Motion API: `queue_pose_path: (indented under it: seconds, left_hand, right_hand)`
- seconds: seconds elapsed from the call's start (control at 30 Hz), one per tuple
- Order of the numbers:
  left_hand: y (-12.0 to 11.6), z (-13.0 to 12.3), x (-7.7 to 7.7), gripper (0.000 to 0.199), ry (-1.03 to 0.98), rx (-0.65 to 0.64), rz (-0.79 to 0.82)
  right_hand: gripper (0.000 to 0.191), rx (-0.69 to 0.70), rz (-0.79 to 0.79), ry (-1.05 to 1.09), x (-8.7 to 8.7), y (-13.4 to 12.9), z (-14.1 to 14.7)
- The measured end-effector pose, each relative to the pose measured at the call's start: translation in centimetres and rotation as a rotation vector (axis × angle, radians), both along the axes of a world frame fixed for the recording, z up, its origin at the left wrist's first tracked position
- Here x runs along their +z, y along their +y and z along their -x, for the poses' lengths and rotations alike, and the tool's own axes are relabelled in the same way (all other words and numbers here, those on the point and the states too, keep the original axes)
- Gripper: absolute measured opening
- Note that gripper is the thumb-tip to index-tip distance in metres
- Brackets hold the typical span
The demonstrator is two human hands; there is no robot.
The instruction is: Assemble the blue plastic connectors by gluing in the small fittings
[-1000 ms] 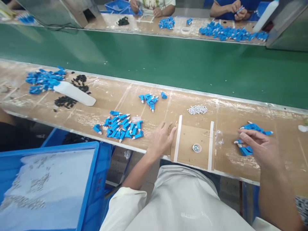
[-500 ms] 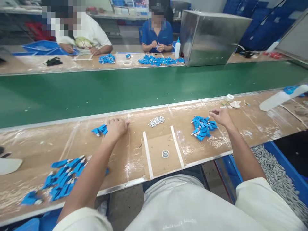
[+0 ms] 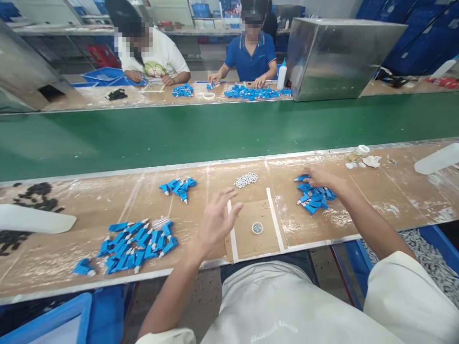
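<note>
My left hand hangs over the bench by the left edge of a cardboard pad, fingers spread and nothing in them. My right hand is at the far side of a pile of blue pieces with white tips; its fingertips close on one blue piece. A small round cup sits on the pad between two white strips. Beyond the pad lies a heap of small whitish beads. A smaller group of blue pieces lies left of my left hand.
More blue pieces cover the bench at left, near a white bottle and black bits. A green belt runs beyond. Two people sit across it, beside a metal box. A small jar stands at right.
My left hand has left the small blue group and come right, toward the pad, its fingers spread. My right hand has shifted to the pile's far left side. The view has turned left.
</note>
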State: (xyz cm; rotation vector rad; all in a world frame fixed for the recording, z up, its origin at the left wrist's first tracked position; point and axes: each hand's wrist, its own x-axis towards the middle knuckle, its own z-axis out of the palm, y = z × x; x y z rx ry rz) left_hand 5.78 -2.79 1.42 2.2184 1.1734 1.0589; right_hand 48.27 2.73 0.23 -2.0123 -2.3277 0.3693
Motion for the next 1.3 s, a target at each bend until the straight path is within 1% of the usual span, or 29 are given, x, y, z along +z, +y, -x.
queue_pose_path:
  seconds: [0.1,0.2,0.23,0.27,0.37,0.4,0.43,0.47,0.5,0.57,0.6,0.67,0.73,0.8,0.87,0.93,1.03,1.07,1.13,1.17,1.23,1.3]
  left_hand:
    - [-2.2,-1.4,0.7,0.027,-0.099,-0.121,0.034]
    - [-3.3,-2.4,1.3,0.026,-0.201,-0.232,0.117]
    - [-3.5,-2.8,1.4,0.026,-0.233,-0.261,0.174]
    - [-3.6,-3.2,1.4,0.027,-0.268,-0.282,0.242]
    - [-3.5,-5.2,1.1,0.034,-0.42,-0.308,0.462]
    - [-3.3,-6.0,1.0,0.039,-0.492,-0.314,0.528]
    - [-3.0,-6.9,0.8,0.046,-0.57,-0.317,0.582]
    - [-2.8,-7.8,0.7,0.052,-0.65,-0.32,0.621]
    - [-2.6,-8.7,0.5,0.057,-0.721,-0.319,0.643]
    - [-2.5,-9.9,0.1,0.058,-0.826,-0.277,0.634]
    - [-2.7,-10.3,-0.1,0.056,-0.858,-0.23,0.614]
    - [-3.5,-10.4,-0.9,0.052,-0.886,-0.104,0.576]
    - [-4.5,-9.7,-1.8,0.05,-0.887,0.011,0.561]
    - [-5.3,-8.7,-2.7,0.049,-0.888,0.06,0.578]
    - [-5.8,-7.6,-3.5,0.046,-0.92,0.076,0.603]
    - [-6.1,-6.8,-3.9,0.043,-0.969,0.09,0.612]
    - [-6.2,-5.8,-4.1,0.042,-1.011,0.101,0.62]
    - [-6.3,-5.6,-4.1,0.042,-1.019,0.102,0.628]
    - [-6.5,-5.1,-4.3,0.042,-1.043,0.107,0.648]
    - [-6.7,-4.9,-4.4,0.041,-1.067,0.114,0.656]
    - [-7.1,-4.5,-4.8,0.042,-1.132,0.138,0.662]
    - [-7.6,-4.4,-5.2,0.043,-1.193,0.162,0.674]
  right_hand:
    - [0.027,-0.063,0.015,0.086,0.1,-0.3,0.5]
    - [0.032,-0.099,-0.013,0.183,1.0,-1.2,1.5]
    - [0.036,-0.113,-0.037,0.269,1.4,-1.7,2.0]
    - [0.04,-0.13,-0.065,0.399,1.8,-2.2,2.6]
    - [0.055,-0.184,-0.147,0.921,2.9,-4.0,5.6]
    - [0.057,-0.19,-0.172,1.042,3.2,-4.7,6.9]
    - [0.055,-0.184,-0.208,1.095,3.4,-5.5,8.3]
    - [0.052,-0.173,-0.267,1.094,3.4,-6.4,9.9]
    - [0.046,-0.153,-0.349,1.05,3.3,-7.3,11.5]
    - [0.032,-0.072,-0.552,0.87,2.7,-9.3,14.8]
    - [0.027,-0.013,-0.645,0.774,2.2,-10.3,16.3]
    - [0.027,0.079,-0.794,0.649,0.8,-12.2,18.8]
    - [0.034,0.141,-0.861,0.613,-0.6,-13.6,20.2]
    - [0.038,0.186,-0.845,0.614,-1.5,-14.2,20.0]
    - [0.033,0.163,-0.8,0.58,-1.9,-13.9,18.3]
    - [0.027,0.025,-0.763,0.459,-2.1,-12.9,15.5]
    - [0.035,-0.251,-0.643,0.18,-3.0,-11.5,10.9]
    - [0.038,-0.312,-0.597,0.118,-3.4,-11.5,9.6]
    - [0.042,-0.364,-0.568,0.072,-4.3,-12.2,7.5]
    - [0.044,-0.368,-0.587,0.077,-4.7,-13.0,6.8]
    - [0.047,-0.393,-0.676,0.12,-5.0,-14.8,5.7]
    - [0.046,-0.479,-0.799,0.194,-4.8,-16.6,5.4]
